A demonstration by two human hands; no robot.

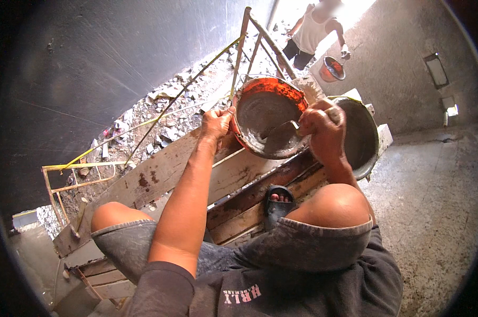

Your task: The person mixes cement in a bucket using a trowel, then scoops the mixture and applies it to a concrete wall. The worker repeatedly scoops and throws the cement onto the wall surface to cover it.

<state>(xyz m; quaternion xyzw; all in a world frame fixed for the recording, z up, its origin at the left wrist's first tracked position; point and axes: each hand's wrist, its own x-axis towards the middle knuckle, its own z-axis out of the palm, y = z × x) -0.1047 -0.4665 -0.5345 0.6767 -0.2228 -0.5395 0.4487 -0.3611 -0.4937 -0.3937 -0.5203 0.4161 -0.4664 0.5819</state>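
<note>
My left hand (217,126) is closed on the left rim of an orange bucket (278,87), which is tilted toward me. Wet grey mortar (260,111) lies inside it and coats much of its wall. My right hand (326,129) is wrapped round the handle of a trowel (295,126) at the bucket's right side. The trowel's blade dips into the mortar, so its outline is hard to make out. Just right of the bucket stands a larger dark tub (361,137) with grey-smeared walls, partly hidden by my right hand and forearm.
I sit on raised wooden planks (170,169), my sandalled foot (278,203) resting on them. Metal scaffold frames (244,47) rise ahead and at left. Rubble (167,132) covers the ground below. Beyond, a co-worker (310,34) carries another orange bucket (331,70). Walls (403,68) flank both sides.
</note>
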